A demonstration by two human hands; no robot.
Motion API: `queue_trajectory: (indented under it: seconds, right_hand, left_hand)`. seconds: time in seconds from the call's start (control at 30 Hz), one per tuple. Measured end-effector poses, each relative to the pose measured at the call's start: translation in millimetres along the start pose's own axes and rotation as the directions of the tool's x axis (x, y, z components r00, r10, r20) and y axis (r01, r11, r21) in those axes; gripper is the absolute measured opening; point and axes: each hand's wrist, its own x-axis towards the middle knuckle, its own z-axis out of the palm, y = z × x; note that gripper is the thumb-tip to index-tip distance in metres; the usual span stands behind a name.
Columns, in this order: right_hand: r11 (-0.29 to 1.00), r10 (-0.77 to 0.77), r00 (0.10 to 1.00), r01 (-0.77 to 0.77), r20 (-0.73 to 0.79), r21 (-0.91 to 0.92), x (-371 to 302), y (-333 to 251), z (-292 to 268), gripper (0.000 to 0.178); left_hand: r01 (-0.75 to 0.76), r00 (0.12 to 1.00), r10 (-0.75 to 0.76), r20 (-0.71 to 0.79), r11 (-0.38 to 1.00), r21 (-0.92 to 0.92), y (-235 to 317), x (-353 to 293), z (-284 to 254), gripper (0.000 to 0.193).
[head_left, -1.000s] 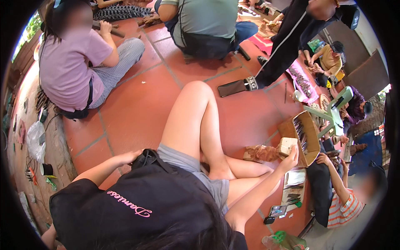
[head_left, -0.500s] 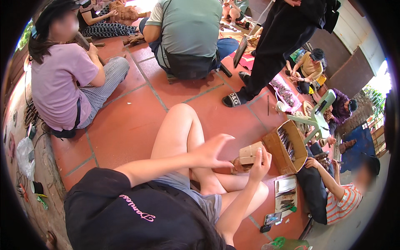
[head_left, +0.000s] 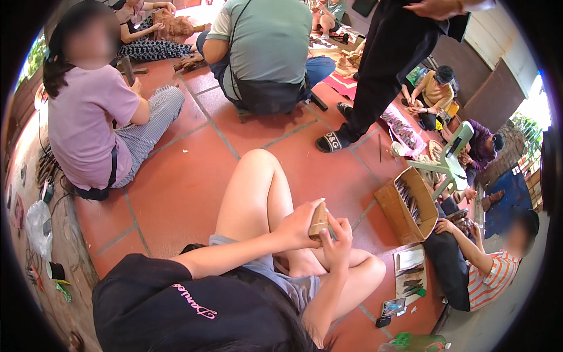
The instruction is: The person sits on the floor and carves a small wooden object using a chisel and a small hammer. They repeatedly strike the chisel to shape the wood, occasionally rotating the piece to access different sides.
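Head view, the only one supplied. The left hand [head_left: 298,227], which a second ago lay down at the person's own left side, has come across the body and joined the right hand [head_left: 338,239] on the wooden block [head_left: 318,222]. The block has come away from beside the left wall of the cardboard box [head_left: 391,212] and is held in the air over the crossed legs [head_left: 280,220], well apart from that wall. Its carved part, visible a second ago, is covered by the hands.

Grip: together, both hands clamped on the block. The left hand wraps its left side, the right hand bears on its right side; the fingertips underneath cannot be made out. Bearing on the work: in my judgement, two-sided support steadies the piece better than the former one-handed hold. No tool is seen in either hand.

Surroundings: just beyond the box's near corner, a pale sheet [head_left: 404,258] with dark tools [head_left: 406,288] lies on the tiled floor [head_left: 179,220]. A phone [head_left: 393,307] is near the sheet's near edge. A green stool [head_left: 460,139] stands beside the box's far edge.
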Motion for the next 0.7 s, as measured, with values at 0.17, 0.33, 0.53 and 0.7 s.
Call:
queue_trajectory:
  seconds: [0.17, 0.33, 0.53, 0.7]
  right_hand:
    - [0.998, 0.047, 0.998, -0.045, -0.046, 0.033, -5, 13, -2, 0.058]
    - [0.997, 0.077, 0.990, -0.073, -0.122, 0.041, -9, 42, -4, 0.068]
    - [0.970, 0.223, 0.956, -0.199, -0.192, 0.140, -18, 76, 14, 0.075]
    - [0.784, 0.389, 0.902, -0.219, -0.185, 0.580, -28, 113, 29, 0.070]
  left_hand:
    - [-0.102, 0.986, 0.107, -0.127, 0.994, 0.050, -35, -4, -5, 0.101]
    - [-0.089, 0.982, 0.097, -0.163, 0.994, 0.055, -48, -1, -12, 0.095]
    - [-0.143, 0.963, 0.150, -0.222, 0.989, 0.049, -63, -4, -3, 0.095]
    - [-0.136, 0.963, 0.140, -0.230, 0.990, 0.036, -64, -5, 0, 0.094]
